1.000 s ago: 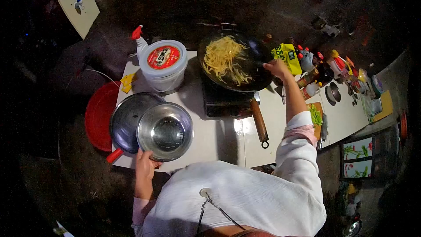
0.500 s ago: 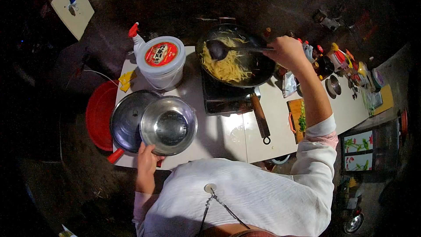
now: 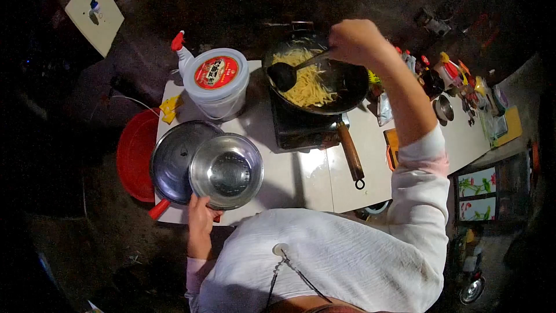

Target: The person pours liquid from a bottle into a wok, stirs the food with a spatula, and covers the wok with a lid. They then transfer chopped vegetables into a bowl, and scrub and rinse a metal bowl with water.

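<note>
My right hand (image 3: pixel 358 42) is closed around the handle of a dark ladle (image 3: pixel 282 76). The ladle's bowl rests among pale yellow strips of food (image 3: pixel 310 90) in a black wok (image 3: pixel 350 84). A wooden handle (image 3: pixel 350 153) sticks out of the wok toward me, and a black stove (image 3: pixel 304 133) is under it. At the table's front edge, my left hand (image 3: pixel 202 214) grips the near rim of a shiny metal bowl (image 3: pixel 226 171); some of its fingers are hidden below. The bowl overlaps a dark round lid (image 3: pixel 176 159) on its left.
A white lidded bucket (image 3: pixel 217 84) and a red-topped spray bottle (image 3: pixel 182 52) stand left of the wok. A red basin (image 3: pixel 136 153) sits beyond the table's left edge. To the right are a cutting board (image 3: pixel 392 148), a small metal cup (image 3: pixel 444 107) and several bottles and packets.
My right hand has moved up and left, and the ladle is steeper, its bowl slightly lower in the wok. My left hand keeps its hold on the metal bowl. The whole view has shifted slightly.
</note>
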The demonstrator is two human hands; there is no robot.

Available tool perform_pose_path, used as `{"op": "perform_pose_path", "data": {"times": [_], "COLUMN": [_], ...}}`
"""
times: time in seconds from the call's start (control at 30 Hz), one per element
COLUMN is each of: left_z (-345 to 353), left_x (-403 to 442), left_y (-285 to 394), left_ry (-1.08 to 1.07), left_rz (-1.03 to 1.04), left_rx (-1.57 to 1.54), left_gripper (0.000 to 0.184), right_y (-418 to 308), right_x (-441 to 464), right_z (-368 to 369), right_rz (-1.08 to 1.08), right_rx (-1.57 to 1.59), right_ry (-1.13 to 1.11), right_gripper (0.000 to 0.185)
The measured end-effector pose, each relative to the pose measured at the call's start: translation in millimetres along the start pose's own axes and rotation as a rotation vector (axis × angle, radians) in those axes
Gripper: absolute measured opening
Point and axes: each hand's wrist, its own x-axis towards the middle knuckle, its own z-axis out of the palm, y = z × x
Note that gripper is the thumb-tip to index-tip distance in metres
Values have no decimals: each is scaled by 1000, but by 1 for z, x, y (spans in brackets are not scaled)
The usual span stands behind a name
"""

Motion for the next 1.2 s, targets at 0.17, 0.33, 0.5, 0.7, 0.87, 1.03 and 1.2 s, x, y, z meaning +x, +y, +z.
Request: {"op": "perform_pose_path", "data": {"times": [0.17,0.33,0.5,0.7,0.87,1.03,1.2], "left_z": [0,-1,6,0,-2,3,13], "left_x": [-2,0,5,11,11,13,9], "left_y": [-2,-1,-1,-5,-5,-3,-1], "left_ry": [-22,-41,-59,-74,-47,-35,-49], "left_rz": [-4,-13,-14,-17,-44,-47,-26], "left_rx": [8,37,48,27,20,18,25], "left_gripper": [35,37,36,36,34,34,35], "right_y": [14,16,2,22,21,4,13], "right_x": [29,24,33,43,32,57,67], "right_z": [26,12,-2,29,-18,-7,17], "right_rz": [77,70,96,154,58,-86,-11], "right_rx": [-103,-74,70,2,40,-77,-129], "right_ry": [-225,-102,-139,-110,-136,-148,-102], "right_gripper": [33,30,23,26,29,29,27]}}
